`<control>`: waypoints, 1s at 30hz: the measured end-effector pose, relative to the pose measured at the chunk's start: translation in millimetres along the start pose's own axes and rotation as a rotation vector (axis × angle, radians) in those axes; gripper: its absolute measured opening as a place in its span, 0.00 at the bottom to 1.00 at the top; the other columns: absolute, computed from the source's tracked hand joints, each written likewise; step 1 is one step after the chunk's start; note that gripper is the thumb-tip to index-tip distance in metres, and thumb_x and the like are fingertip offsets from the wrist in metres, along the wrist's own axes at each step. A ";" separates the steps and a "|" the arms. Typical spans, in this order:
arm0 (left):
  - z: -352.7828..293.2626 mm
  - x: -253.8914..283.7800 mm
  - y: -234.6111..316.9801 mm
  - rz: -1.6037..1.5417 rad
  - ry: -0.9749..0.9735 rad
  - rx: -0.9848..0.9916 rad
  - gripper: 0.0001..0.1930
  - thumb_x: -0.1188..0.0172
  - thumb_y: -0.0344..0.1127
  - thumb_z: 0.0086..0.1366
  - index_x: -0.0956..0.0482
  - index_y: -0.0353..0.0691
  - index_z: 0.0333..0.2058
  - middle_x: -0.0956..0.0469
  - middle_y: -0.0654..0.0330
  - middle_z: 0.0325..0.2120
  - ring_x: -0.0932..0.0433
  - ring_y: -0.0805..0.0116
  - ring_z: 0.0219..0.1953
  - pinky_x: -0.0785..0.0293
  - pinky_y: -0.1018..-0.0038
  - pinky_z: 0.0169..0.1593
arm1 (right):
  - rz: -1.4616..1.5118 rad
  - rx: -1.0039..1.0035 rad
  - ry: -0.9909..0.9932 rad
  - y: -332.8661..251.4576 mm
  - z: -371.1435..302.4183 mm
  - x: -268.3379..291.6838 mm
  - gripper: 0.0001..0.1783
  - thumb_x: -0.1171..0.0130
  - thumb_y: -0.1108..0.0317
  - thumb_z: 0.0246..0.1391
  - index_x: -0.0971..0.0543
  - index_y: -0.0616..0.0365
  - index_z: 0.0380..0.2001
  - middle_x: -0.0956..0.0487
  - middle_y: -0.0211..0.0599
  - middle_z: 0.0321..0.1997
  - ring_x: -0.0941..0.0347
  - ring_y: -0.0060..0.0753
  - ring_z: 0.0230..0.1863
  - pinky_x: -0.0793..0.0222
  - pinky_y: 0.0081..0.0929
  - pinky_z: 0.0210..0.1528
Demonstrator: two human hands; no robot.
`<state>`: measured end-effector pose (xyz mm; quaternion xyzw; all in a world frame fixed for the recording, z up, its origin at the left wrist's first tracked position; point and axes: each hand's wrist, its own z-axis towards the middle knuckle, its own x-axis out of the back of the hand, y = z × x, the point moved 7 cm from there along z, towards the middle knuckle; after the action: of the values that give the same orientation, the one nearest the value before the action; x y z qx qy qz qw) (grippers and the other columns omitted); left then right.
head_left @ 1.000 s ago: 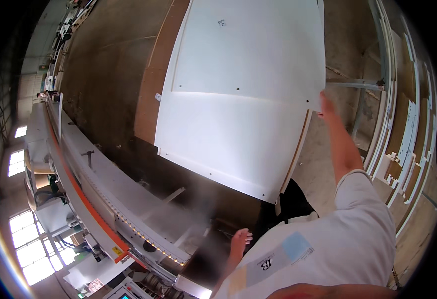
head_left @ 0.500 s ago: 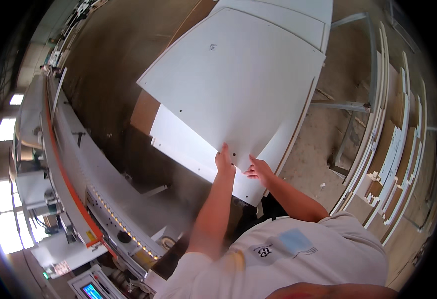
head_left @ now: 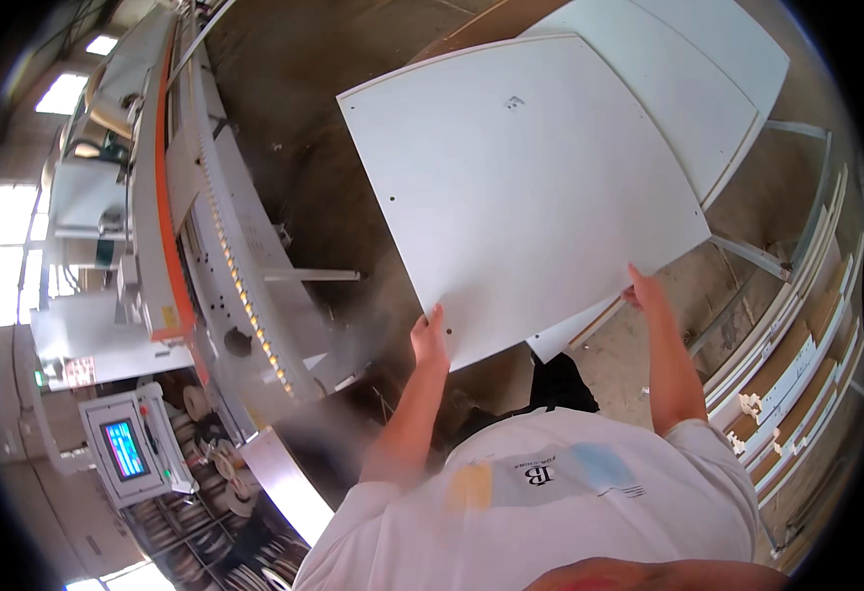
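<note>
A large white panel (head_left: 530, 197) with a few small dark holes and a little mark near its far side spans the space in front of me. My left hand (head_left: 431, 338) grips its near left corner, thumb on top and the other fingers hidden beneath. Farther right along the near edge, my right hand (head_left: 642, 292) is closed on the same panel, its fingers partly under the board. Other white panels (head_left: 688, 89) lie below and beyond it, and the corner of one shows under the near edge.
To my left runs a long machine (head_left: 240, 266) with an orange stripe and a row of rollers; its control screen (head_left: 125, 449) glows blue. At right stand a grey metal frame (head_left: 762, 254) and stacked white and brown boards (head_left: 796, 364). Coiled rolls (head_left: 230, 473) sit lower left.
The top panel has turned and shifted left off the stack beneath. My hands, close together before at one corner, are now wide apart along its near edge. My view has swung right.
</note>
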<state>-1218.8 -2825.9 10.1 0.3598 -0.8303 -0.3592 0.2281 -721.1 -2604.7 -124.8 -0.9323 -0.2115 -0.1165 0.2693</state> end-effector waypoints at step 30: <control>-169.8 638.1 -111.5 0.078 0.542 -0.073 0.23 0.47 0.52 0.71 0.20 0.34 0.34 0.24 0.64 0.24 0.30 0.76 0.25 0.33 0.75 0.28 | 0.082 0.015 -0.041 186.3 -88.7 -256.8 0.47 0.51 0.26 0.52 0.32 0.48 0.65 0.33 0.38 0.67 0.38 0.47 0.65 0.41 0.53 0.62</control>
<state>-1468.7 -3439.0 110.3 0.4020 -0.7386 -0.2705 0.4687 -871.9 -2881.4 -220.8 -0.9403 -0.1794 -0.0847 0.2766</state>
